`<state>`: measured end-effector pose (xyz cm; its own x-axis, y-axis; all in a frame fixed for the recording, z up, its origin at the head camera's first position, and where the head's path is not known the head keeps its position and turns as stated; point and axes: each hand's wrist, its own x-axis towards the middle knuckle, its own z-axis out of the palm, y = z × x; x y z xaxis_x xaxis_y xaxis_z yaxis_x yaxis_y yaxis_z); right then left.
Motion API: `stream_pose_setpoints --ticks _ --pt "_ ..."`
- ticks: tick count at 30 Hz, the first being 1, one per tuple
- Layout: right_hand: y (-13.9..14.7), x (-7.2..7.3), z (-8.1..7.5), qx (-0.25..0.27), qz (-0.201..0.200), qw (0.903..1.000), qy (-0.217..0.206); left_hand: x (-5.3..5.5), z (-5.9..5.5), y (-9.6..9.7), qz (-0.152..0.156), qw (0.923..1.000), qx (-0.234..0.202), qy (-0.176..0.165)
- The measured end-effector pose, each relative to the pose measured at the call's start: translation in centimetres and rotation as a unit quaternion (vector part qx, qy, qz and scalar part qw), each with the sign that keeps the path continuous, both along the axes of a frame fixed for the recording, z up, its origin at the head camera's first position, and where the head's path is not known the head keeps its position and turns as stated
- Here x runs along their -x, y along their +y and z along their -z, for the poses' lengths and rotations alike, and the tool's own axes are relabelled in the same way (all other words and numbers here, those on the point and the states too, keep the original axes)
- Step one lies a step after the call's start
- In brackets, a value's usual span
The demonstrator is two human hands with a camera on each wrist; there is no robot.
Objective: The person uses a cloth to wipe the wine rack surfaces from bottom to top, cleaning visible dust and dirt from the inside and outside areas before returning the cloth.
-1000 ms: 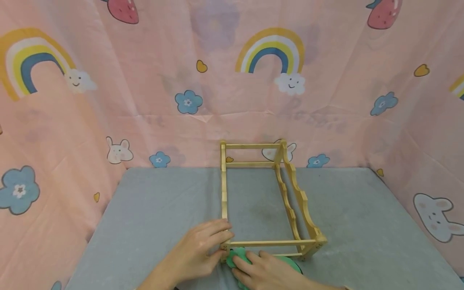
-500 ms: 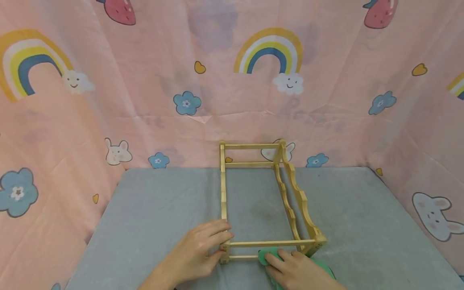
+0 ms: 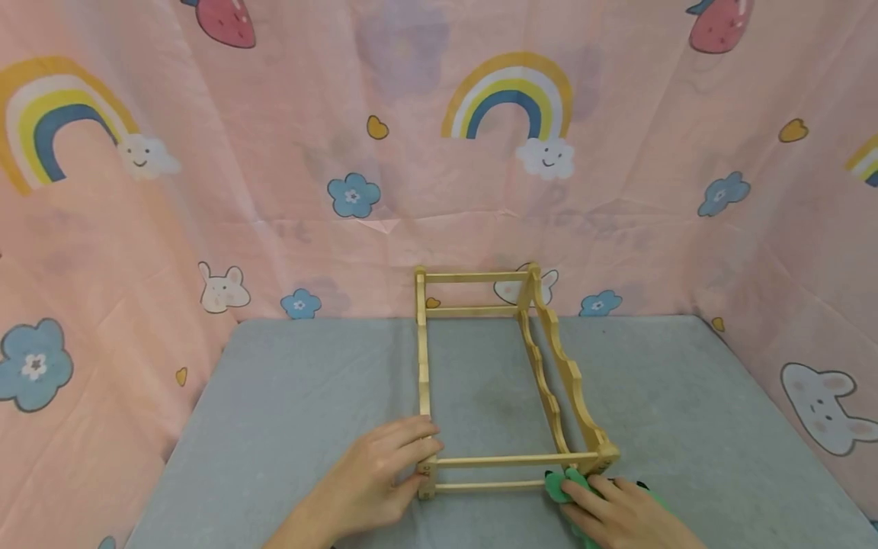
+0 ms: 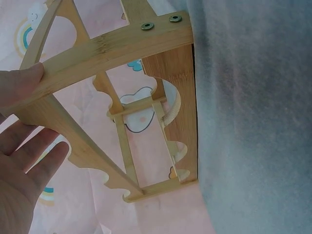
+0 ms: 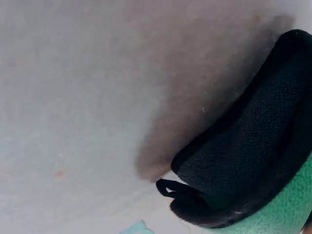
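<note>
A light wooden rack (image 3: 517, 460) with scalloped side rails stands on the table. My left hand (image 3: 373, 476) grips its near left corner post. In the left wrist view the thumb (image 4: 27, 80) lies on one face of the wood and the fingers (image 4: 51, 158) are behind it. At the near right corner, my right hand (image 3: 620, 512) holds a green cleaning cloth (image 3: 558, 488) against the end of the rack's lower bar. The right wrist view shows the cloth's black edging and hanging loop (image 5: 168, 188), with the right hand almost wholly out of frame.
The grey-covered table (image 3: 309, 381) extends to both sides of the rack. A pink curtain (image 3: 295, 152) printed with rainbows, flowers and rabbits hangs behind the table and along its left and right sides. The rack's far end stands close to it.
The right hand has slid rightward with the cloth, along the near lower bar from the left corner to the right one. Both the left hand and the rack have stayed in place.
</note>
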<state>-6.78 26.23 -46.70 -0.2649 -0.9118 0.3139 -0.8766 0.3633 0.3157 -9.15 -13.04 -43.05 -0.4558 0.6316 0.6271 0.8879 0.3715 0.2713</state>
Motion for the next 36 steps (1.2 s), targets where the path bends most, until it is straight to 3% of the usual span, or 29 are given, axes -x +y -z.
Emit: stream_pose_setpoints --ticks 5,12,18,22,32,36 --pt "0.9 -0.3 -1.2 -0.002 0.001 0.9994 0.034 -0.1 0.0 0.0 0.0 1.0 -0.004 -0.002" --pt "2.3 -0.9 -2.9 0.081 -0.005 0.9932 0.084 0.1 0.0 0.1 0.011 0.9998 -0.011 0.015" --pt "2.1 -1.0 -4.0 0.147 -0.003 0.9854 0.086 0.1 -0.2 0.1 0.008 0.9998 -0.009 0.017" --pt "1.4 -1.0 -4.1 0.149 0.001 0.986 0.074 0.0 -0.2 0.0 0.007 0.9998 -0.008 0.015" --pt "-3.4 -0.9 -3.5 0.142 0.01 0.989 0.038 0.1 -0.1 -0.1 0.004 0.9998 -0.011 0.017" --pt "-6.5 -0.3 -3.4 0.158 -0.019 0.9868 0.029 0.0 0.0 0.0 0.006 0.9998 -0.01 0.015"
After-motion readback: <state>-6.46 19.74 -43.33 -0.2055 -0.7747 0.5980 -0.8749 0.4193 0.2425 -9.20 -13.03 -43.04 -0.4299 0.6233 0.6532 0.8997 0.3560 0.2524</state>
